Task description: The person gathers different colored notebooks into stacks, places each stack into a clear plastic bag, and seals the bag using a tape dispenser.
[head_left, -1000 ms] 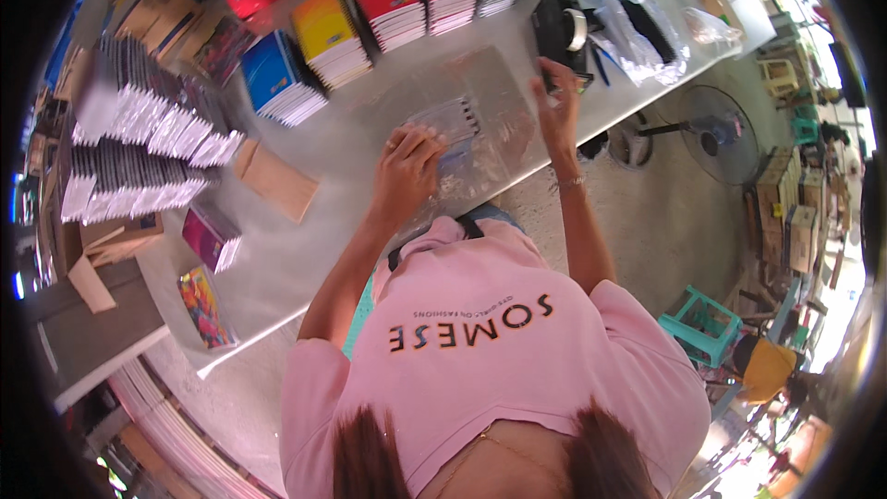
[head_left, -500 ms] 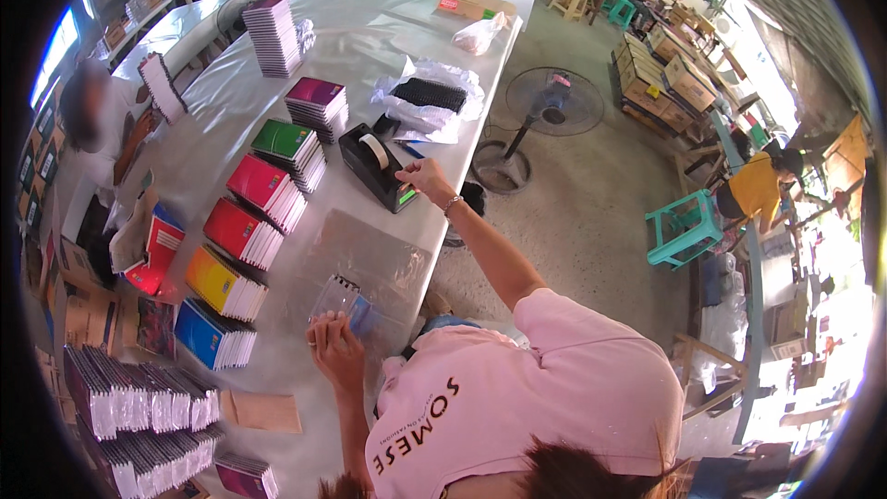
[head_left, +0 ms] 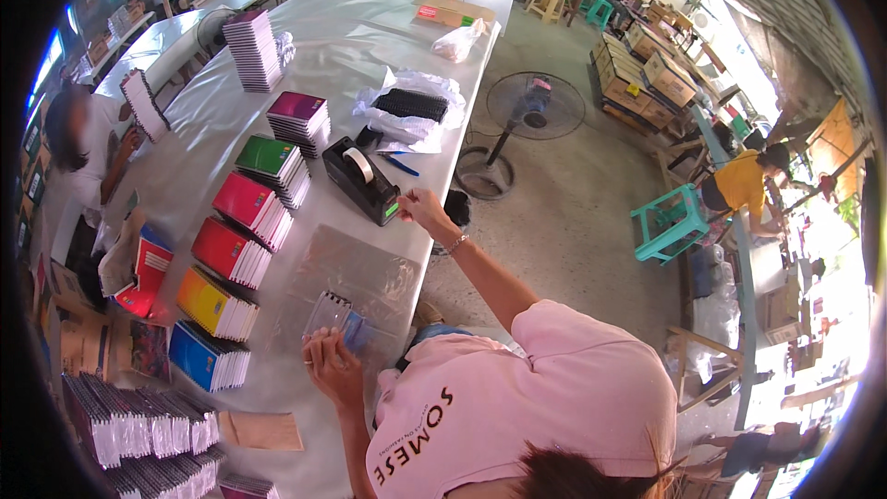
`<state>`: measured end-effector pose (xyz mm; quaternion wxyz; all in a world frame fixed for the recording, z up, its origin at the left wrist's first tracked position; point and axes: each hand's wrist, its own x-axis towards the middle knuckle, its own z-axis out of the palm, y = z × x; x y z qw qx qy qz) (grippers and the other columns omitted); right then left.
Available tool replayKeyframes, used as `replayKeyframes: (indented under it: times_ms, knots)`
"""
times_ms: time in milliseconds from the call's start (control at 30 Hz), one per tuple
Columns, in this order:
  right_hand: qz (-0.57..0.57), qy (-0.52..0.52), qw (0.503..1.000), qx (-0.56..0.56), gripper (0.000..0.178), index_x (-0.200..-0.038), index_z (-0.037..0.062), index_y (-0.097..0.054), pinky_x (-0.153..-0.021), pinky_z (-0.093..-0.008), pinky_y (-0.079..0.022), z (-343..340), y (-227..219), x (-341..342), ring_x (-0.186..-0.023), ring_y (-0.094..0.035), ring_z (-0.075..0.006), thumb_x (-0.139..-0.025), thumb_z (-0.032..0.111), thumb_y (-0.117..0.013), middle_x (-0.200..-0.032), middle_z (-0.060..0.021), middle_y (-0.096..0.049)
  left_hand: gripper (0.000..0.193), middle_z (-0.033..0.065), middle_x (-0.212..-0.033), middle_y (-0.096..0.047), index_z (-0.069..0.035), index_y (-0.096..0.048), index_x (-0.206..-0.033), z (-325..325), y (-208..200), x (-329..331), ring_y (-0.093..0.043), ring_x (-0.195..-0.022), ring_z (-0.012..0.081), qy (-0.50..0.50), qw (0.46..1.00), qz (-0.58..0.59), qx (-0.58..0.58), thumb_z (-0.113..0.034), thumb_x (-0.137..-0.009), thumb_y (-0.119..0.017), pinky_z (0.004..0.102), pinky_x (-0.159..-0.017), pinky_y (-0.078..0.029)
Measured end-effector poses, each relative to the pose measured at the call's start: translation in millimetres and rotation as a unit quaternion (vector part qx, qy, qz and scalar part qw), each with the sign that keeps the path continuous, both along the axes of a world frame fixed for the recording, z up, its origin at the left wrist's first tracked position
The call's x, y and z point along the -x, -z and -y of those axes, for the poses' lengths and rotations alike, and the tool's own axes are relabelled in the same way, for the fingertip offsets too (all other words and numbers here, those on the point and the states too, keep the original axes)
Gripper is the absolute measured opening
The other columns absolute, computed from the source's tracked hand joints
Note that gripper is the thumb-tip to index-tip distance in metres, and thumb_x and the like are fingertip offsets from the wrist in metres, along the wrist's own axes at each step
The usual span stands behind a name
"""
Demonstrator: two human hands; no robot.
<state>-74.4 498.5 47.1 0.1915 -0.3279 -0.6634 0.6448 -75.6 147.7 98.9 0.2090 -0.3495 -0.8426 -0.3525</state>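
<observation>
My right hand (head_left: 425, 212) is closed in a pinch at the front end of a black tape dispenser (head_left: 356, 187), where the tape comes off; the strip itself is too small to see clearly. A roll of tape (head_left: 358, 164) sits in the dispenser. Lower down, my left hand (head_left: 334, 365) has its fingers together and bent, pressed on the edge of a small spiral notebook (head_left: 331, 308) in a clear plastic sleeve. This lies on a larger clear plastic sheet (head_left: 356, 254) on the table.
Stacks of spiral notebooks, green (head_left: 266, 155), yellow (head_left: 208, 294) and blue (head_left: 199, 349) among them, line the table's left. Black binding coils (head_left: 411, 104) lie on crumpled paper beyond the dispenser. Across the table a person (head_left: 92, 148) handles a notebook. A pedestal fan (head_left: 531, 115) stands beyond the table's right edge.
The whole view has shifted slightly, moving the table and its contents a little left and down. My right hand stays pinched at the dispenser, and my left stays on the sleeved notebook.
</observation>
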Motion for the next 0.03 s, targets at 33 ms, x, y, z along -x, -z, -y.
replayKeyframes:
  times_ms: [33]
  knots:
    - [0.005, -0.011, 0.999, 0.034, 0.019, -0.099, -0.0002, -0.065, -0.063, -0.0263, -0.055, 0.7, -0.1, -4.1, -0.068, -0.065, -0.0153, -0.091, 0.018, -0.062, -0.075, -0.0097, -0.068, 0.004, 0.0118, -0.094, -0.063, -0.005, -0.065, -0.087, 0.4, 2.1, 0.5, -0.060, -0.094, 0.0290, -0.001, 1.000, 0.001, 0.001, -0.006, -0.083, -0.064, 0.0435, -0.097, -0.046]
